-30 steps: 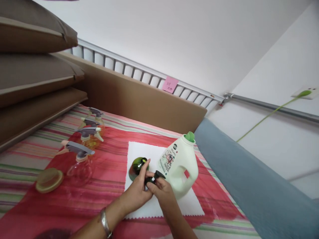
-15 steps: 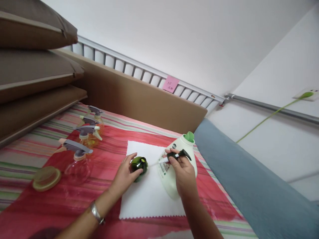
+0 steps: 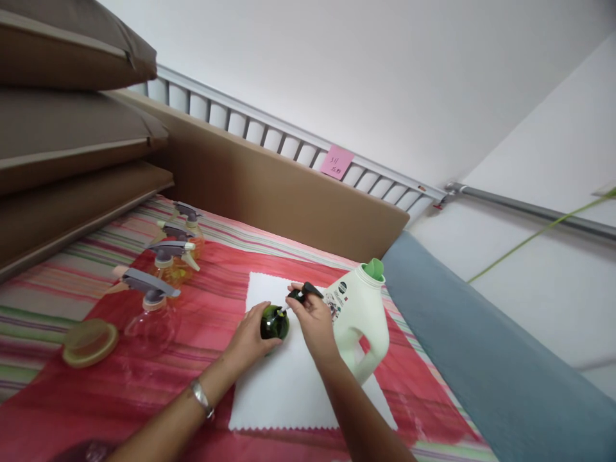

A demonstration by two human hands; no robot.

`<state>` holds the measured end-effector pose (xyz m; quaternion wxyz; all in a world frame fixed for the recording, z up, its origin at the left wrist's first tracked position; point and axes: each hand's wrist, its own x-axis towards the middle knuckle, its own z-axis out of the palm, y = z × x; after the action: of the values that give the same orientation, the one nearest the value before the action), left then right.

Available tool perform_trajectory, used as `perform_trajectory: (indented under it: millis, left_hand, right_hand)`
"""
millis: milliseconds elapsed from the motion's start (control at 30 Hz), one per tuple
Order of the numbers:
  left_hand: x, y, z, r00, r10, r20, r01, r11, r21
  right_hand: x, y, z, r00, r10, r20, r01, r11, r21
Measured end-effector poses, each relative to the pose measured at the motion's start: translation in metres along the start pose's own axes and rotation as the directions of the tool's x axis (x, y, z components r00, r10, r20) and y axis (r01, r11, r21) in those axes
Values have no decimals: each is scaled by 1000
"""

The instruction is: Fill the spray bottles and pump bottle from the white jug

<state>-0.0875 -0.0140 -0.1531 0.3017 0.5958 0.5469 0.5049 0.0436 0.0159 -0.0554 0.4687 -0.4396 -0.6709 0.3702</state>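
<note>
My left hand (image 3: 250, 333) is wrapped round a small, round dark-green bottle (image 3: 273, 326) standing on a white cloth (image 3: 282, 394) with zigzag edges. In my right hand (image 3: 312, 317) is a black pump head (image 3: 308, 292), pinched between thumb and fingers. Its pale lower end is at the bottle's mouth; how far in it goes I cannot tell. Just right of that hand stands a large pale-green jug (image 3: 362, 308) with a handle and a green piece in its opening.
Several clear spray bottles (image 3: 153, 321) with grey triggers stand in a row at left, near a round yellowish lid (image 3: 90, 342). Stacked brown cushions (image 3: 72, 122) rise at far left. A brown board (image 3: 274, 192) closes off the back, and a blue-grey surface (image 3: 457, 327) lies at right.
My right hand has moved left, bringing the pump head from over the jug to the bottle's mouth. The bottle remains in my left hand. The view has shifted slightly.
</note>
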Motion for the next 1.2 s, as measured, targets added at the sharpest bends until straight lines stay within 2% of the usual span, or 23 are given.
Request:
perform_trajectory:
  millis: [200,567,700,933,1033,1133,1200]
  left_hand:
    - [0,-1,1,1000,-1,5,1,1000,11]
    - [-1,1,-2,1000,-16,20,16,1000,4]
    - [-2,2,-3,999,-26,25,26,1000,1]
    - [-3,2,-3,1000,-19,20,19,1000,7]
    - [-2,2,-3,999,-31,22,31,999,12]
    - [-1,2,-3,999,-44,29,43,999,12]
    - [-1,1,-2,999,-39,30,38,999,15]
  right_hand:
    - [-8,33,15,997,67,43,-67,998,-11]
    - [-16,40,3,973,104,209,-103,995,-14]
    - [-16,44,6,974,114,195,-119,993,16]
    - [-15,49,14,989,117,88,-117,993,1]
    - [-17,43,10,988,90,122,-90,996,-6]
    - [-16,35,6,983,76,168,-63,995,-84]
    - [-14,32,4,984,81,157,-61,989,-131]
